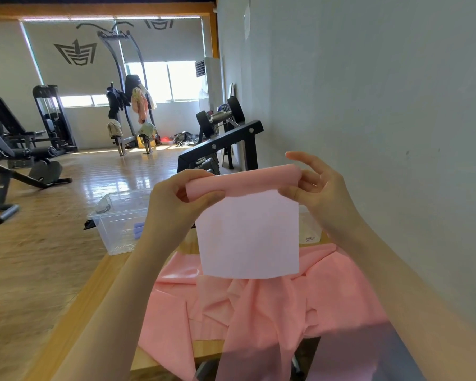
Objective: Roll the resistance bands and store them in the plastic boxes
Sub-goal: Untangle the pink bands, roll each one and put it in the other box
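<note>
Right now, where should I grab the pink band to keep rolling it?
Hold the pink band at the two ends of its rolled-up top, coming in from the sides, as the left hand and right hand do. The roll lies level, and its loose tail hangs from the middle.

The band (259, 306) is salmon pink, plain, with no print; its rolled top edge (242, 181) is the same pink, while the flat stretch hanging below it (249, 235) shows pale, almost white-lilac. The desk (74, 320) is light yellow wood. The box (116, 215) is clear plastic, and the small rolls inside (138, 229) look blue-violet, perhaps bands. The floor (39, 257) is striped tan wood. The wall (368, 105) is grey-white.
</note>
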